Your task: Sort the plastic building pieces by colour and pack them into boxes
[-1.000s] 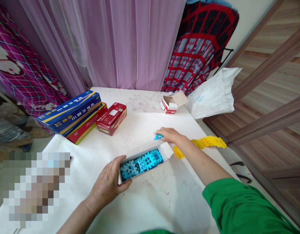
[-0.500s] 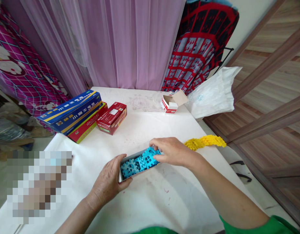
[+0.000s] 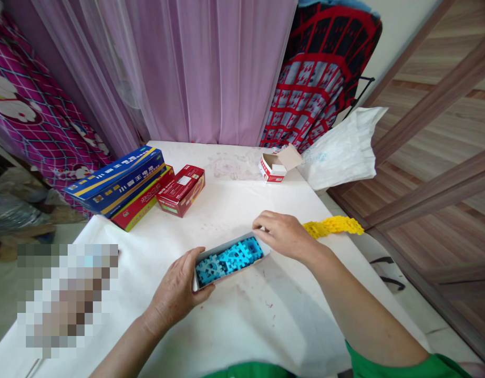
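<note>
A long narrow box, open at the top, lies at a slant on the table in front of me. Blue plastic building pieces, notched like puzzle tiles, fill it in a row. My left hand grips the box's left end, thumb on the near side and fingers on the far side. At the right end, the bent fingers of my right hand pinch the box's edge near its far corner. The palm hides part of that end. Just beyond the right hand lies a strip of joined yellow pieces.
Blue boxes are stacked beside a red and green box at the left. Close by stands a dark red box. An open small carton and a white bag sit at the far right of the white-covered table.
My right hand has let go of the blue pieces and moved slightly right to the box's end. The blue pieces there now lie lower and flatter. My left hand keeps its hold.
</note>
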